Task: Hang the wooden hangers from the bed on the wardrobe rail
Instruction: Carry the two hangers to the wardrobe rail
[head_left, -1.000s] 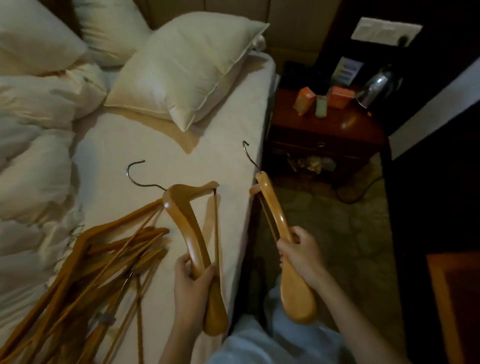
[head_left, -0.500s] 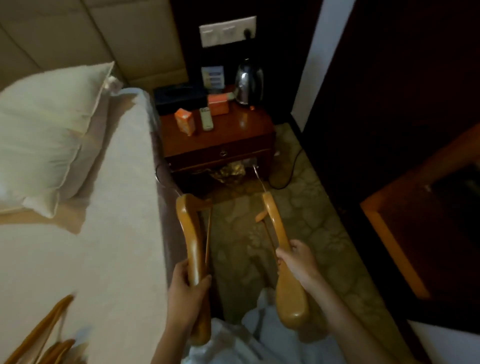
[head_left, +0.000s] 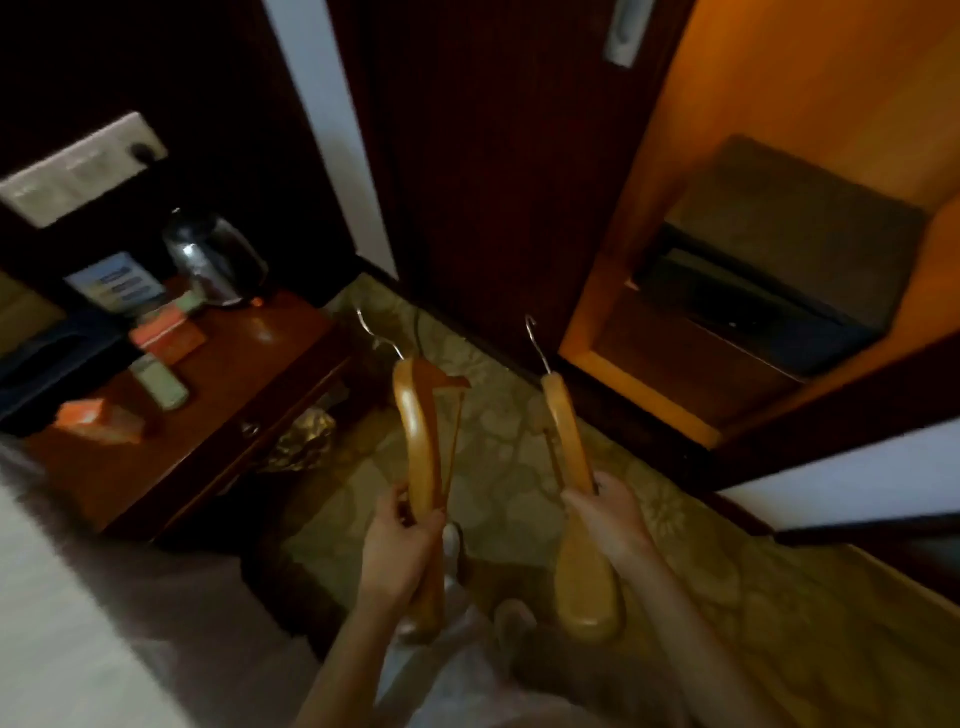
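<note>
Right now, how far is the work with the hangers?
Picked up and carried off the bed: the left hand grips one wooden hanger, the right hand grips the other hanger, hooks pointing forward. The lit open wardrobe is ahead on the right. Nothing is hung yet, and no rail is in view.

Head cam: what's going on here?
A person is carrying two wooden hangers, one per hand. The left hand grips the left hanger; the right hand grips the right hanger, both hooks pointing away. They face an open, lit wardrobe compartment beside a nightstand with a kettle. No rail is visible; nothing is hung yet.
</note>
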